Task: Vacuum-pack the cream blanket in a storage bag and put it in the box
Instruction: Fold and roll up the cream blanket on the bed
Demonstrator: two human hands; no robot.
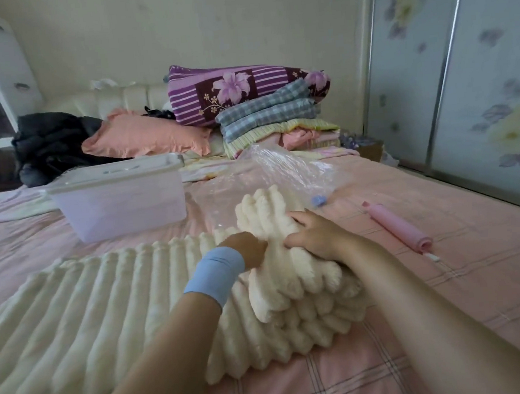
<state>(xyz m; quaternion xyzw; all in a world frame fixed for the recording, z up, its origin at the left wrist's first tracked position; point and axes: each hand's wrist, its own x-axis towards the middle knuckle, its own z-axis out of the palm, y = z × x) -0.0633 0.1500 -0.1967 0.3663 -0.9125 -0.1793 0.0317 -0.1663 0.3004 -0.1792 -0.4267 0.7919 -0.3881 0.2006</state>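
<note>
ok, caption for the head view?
Left hand and right hand grip the half-folded cream blanket; storage bag and lidded box lie beyond.

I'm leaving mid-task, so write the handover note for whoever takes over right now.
Hands: the left hand grips a bunched fold of the cream blanket; the right hand grips the same fold from the other side.
Things: the blanket lies on the bed, right end folded in layers, left part spread flat. The storage bag, clear, lies behind it, blanket not inside. The pink pump lies to the right. The box stands on the bed, lid on.
Done: folding begun.
To do: finish folding, bag it, seal, pump out the air, open the box, put it in.
</note>
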